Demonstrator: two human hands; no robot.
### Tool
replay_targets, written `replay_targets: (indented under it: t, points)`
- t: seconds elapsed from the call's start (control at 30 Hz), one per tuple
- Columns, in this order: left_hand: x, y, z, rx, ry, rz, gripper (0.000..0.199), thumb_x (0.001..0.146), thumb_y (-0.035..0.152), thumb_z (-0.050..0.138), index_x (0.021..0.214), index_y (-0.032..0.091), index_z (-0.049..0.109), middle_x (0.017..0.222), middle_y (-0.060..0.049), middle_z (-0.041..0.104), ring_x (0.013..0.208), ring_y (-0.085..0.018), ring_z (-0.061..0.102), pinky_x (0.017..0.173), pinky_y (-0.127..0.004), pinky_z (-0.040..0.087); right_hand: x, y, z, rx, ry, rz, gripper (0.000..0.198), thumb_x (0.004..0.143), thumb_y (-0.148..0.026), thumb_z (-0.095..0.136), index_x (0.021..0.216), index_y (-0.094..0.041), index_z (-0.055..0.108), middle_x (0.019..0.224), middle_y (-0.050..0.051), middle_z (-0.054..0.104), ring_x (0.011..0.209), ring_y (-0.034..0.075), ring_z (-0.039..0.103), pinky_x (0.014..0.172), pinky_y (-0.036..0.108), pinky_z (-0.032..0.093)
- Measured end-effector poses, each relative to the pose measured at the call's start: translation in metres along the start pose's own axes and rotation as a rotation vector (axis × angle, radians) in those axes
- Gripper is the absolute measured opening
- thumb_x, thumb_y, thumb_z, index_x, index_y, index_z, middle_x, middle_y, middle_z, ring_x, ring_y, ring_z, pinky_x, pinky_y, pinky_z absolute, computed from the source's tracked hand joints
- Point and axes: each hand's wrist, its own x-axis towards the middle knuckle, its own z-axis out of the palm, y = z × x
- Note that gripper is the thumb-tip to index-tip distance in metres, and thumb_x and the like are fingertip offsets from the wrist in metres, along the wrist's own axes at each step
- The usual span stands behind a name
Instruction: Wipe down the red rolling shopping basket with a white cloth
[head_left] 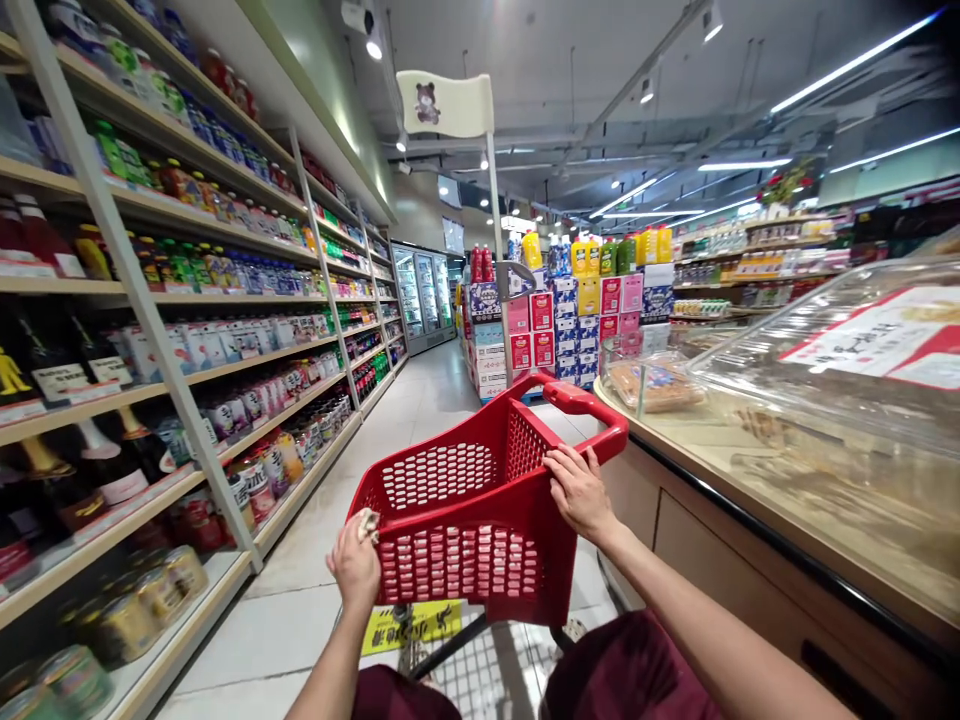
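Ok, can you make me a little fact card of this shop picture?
place: shop aisle
cart: red, handle toward the right
left grip: at the cart's end, by something pale
right grip: on the cart's rim, near the handle
left side: shelves with bottles and cans
right side: counter, clear covers
ahead: stacked boxes

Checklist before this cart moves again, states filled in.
1. Right hand on the rim of the red cart: ok.
2. Left hand at the cart's left end, pale crumpled item by its fingers: ok.
3. Flag pole roughly upright: ok.
4. Gap between cart and counter: cannot tell.
5. Wheels free to roll: cannot tell, mostly hidden.
6. Floor dry around the yellow notice: cannot tell.
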Motion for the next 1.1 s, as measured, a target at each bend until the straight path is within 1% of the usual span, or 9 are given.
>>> replay_targets:
  t: [0.07, 0.17, 0.33, 0.5, 0.63, 0.73, 0.83, 0.93, 1.1]
  points:
    - [-0.002, 0.015, 0.003, -0.094, -0.017, 0.024, 0.038, 0.073, 0.012, 0.038, 0.105, 0.021, 0.056, 0.109, -0.007, 0.061, 0.107, -0.023, 0.052, 0.096, -0.047, 0.036, -0.001, -0.013, 0.001, 0.065, 0.045, 0.072, 0.034, 0.082, -0.019, 0.041, 0.11, -0.02, 0.059, 0.115, 0.006, 0.059, 0.119, 0.024, 0.042, 0.107, 0.051, 0.013]
    - [-0.014, 0.085, 0.022, -0.391, -0.193, 0.179, 0.038, 0.073, 0.011, 0.038, 0.104, 0.023, 0.057, 0.11, -0.004, 0.062, 0.108, -0.019, 0.052, 0.099, -0.042, 0.036, -0.01, -0.047, 0.009, 0.296, 0.053, 0.126, 0.036, 0.082, -0.019, 0.041, 0.115, -0.019, 0.056, 0.12, 0.008, 0.056, 0.118, 0.023, 0.044, 0.106, 0.049, 0.02]
    - [-0.034, 0.195, 0.034, -0.769, -0.288, 0.015, 0.036, 0.083, 0.022, 0.034, 0.116, 0.02, 0.048, 0.109, -0.007, 0.062, 0.099, -0.017, 0.059, 0.087, -0.035, 0.047, -0.025, -0.093, 0.019, 0.916, 0.009, 0.414, 0.046, 0.088, -0.033, 0.038, 0.131, -0.02, 0.038, 0.129, 0.009, 0.048, 0.118, 0.02, 0.046, 0.096, 0.039, 0.042]
    - [-0.06, 0.219, 0.025, -0.704, -0.351, 0.281, 0.048, 0.082, 0.018, 0.036, 0.129, 0.024, 0.036, 0.139, -0.004, 0.037, 0.129, -0.018, 0.029, 0.109, -0.043, 0.023, -0.027, -0.096, 0.017, 1.285, 0.079, 0.629, 0.05, 0.083, -0.042, 0.045, 0.128, -0.019, 0.041, 0.123, 0.01, 0.053, 0.112, 0.022, 0.052, 0.094, 0.037, 0.044]
    - [-0.076, 0.228, 0.021, -0.699, -0.579, 0.384, 0.076, 0.072, 0.009, 0.04, 0.139, 0.023, 0.006, 0.146, -0.006, 0.022, 0.132, -0.019, 0.023, 0.109, -0.042, 0.025, -0.033, -0.069, 0.01, 1.297, 0.079, 0.736, 0.045, 0.079, -0.042, 0.051, 0.116, -0.017, 0.052, 0.107, 0.01, 0.063, 0.097, 0.025, 0.061, 0.084, 0.04, 0.05]
    - [-0.071, 0.232, 0.021, -0.662, -0.596, 0.477, 0.086, 0.064, 0.005, 0.042, 0.14, 0.024, 0.005, 0.147, -0.005, 0.017, 0.134, -0.021, 0.018, 0.11, -0.043, 0.022, -0.012, -0.017, -0.018, 0.964, 0.212, 0.624, 0.04, 0.08, -0.036, 0.05, 0.114, -0.014, 0.055, 0.103, 0.011, 0.065, 0.097, 0.026, 0.06, 0.083, 0.043, 0.05]
    - [-0.065, 0.222, 0.026, -0.567, -0.464, 0.463, 0.078, 0.065, 0.004, 0.039, 0.137, 0.023, 0.019, 0.146, -0.006, 0.021, 0.134, -0.022, 0.018, 0.11, -0.048, 0.019, 0.014, 0.041, -0.043, 0.354, 0.414, 0.364, 0.04, 0.084, -0.028, 0.043, 0.121, -0.014, 0.051, 0.129, 0.013, 0.047, 0.125, 0.027, 0.035, 0.102, 0.048, 0.031]
    - [-0.075, 0.195, 0.033, -0.473, -0.495, 0.42, 0.068, 0.066, 0.003, 0.038, 0.132, 0.021, 0.033, 0.143, -0.008, 0.029, 0.13, -0.021, 0.027, 0.108, -0.047, 0.025, -0.011, 0.062, -0.028, 0.092, 0.235, 0.067, 0.038, 0.088, -0.017, 0.033, 0.119, -0.019, 0.054, 0.128, 0.01, 0.049, 0.128, 0.022, 0.033, 0.103, 0.047, 0.031]
    - [-0.106, 0.156, 0.04, -0.377, -0.702, 0.445, 0.065, 0.063, 0.001, 0.038, 0.124, 0.022, 0.045, 0.138, -0.007, 0.038, 0.127, -0.019, 0.033, 0.106, -0.04, 0.031, -0.092, 0.039, 0.017, 0.176, -0.052, -0.287, 0.033, 0.089, -0.017, 0.038, 0.114, -0.028, 0.057, 0.11, 0.003, 0.063, 0.113, 0.018, 0.051, 0.089, 0.036, 0.048]
